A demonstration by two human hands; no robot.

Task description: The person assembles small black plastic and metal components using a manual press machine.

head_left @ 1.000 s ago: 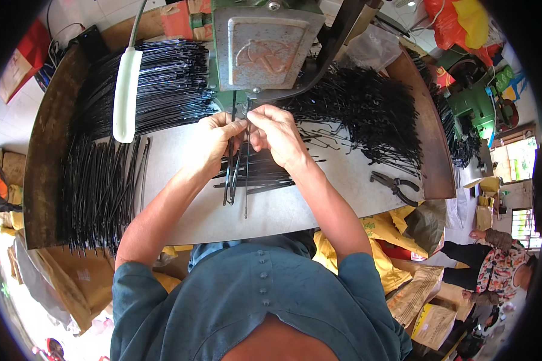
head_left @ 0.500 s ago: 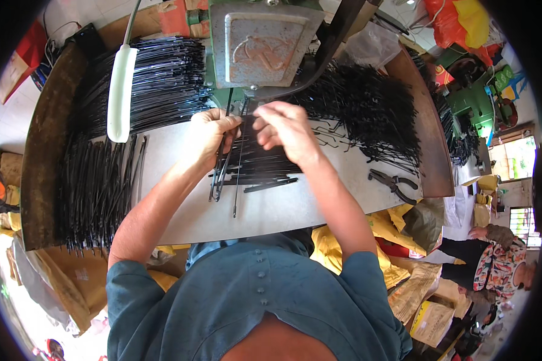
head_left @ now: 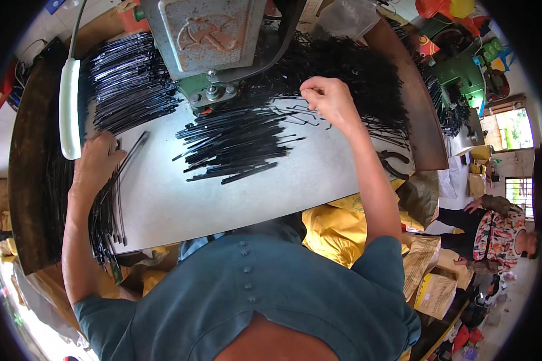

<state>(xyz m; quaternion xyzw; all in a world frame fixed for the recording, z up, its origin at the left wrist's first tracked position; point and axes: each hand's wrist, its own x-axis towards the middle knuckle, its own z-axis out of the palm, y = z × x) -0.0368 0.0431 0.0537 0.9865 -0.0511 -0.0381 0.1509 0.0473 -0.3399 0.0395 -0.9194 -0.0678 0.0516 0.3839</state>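
Note:
My left hand is at the left of the tabletop, its fingers curled at the edge of a pile of black rods. A few slim black rods slant out by its thumb; its palm side is hidden. Farther right, my right hand is raised with thumb and fingertips pinched at a thin black wire, beside a tangled heap of black wire pieces. Between the hands a loose stack of flat black strips lies in front of the grey-green press.
A white lamp hangs over the left side. Behind it lies another bundle of black rods. Pliers lie near the right edge of the grey tabletop. Brown metal side walls bound it. Another person is at far right.
My left hand has moved left from the press to the rod pile, with rods that it held in front of the press. My right hand has moved right to the wire pieces. The view has shifted.

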